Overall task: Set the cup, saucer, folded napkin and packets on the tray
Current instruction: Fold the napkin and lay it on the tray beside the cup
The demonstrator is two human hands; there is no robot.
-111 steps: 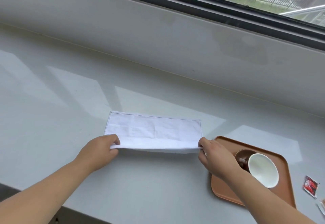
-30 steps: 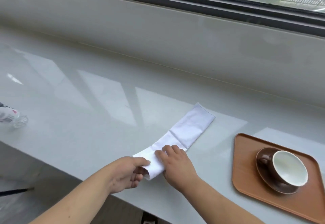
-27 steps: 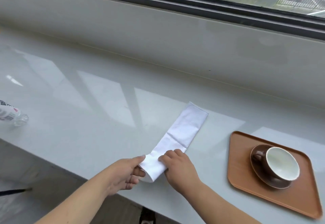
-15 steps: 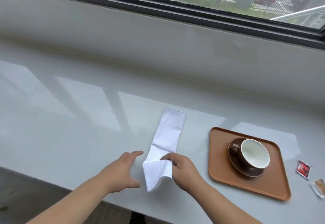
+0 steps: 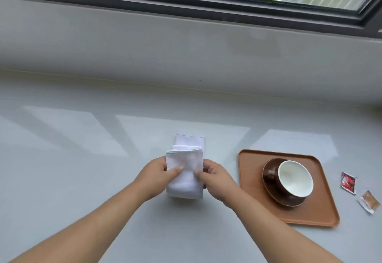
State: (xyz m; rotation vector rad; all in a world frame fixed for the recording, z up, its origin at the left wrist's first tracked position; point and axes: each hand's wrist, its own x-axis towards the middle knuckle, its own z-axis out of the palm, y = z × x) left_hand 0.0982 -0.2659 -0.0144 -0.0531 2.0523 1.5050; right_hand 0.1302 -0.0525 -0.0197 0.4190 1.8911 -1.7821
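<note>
The print on the red packet (image 5: 348,182) and brown packet (image 5: 370,201) is too small to read.

Two bare forearms enter from the lower edge of the view, one at each bottom corner. No sleeve, cuff, watch, band or glove shows on either arm. The left hand (image 5: 154,177) and right hand (image 5: 217,180) are uncovered; no ring is visible on the fingers that show. Fingernails are short and unpainted where discernible. No markings observed.
</note>
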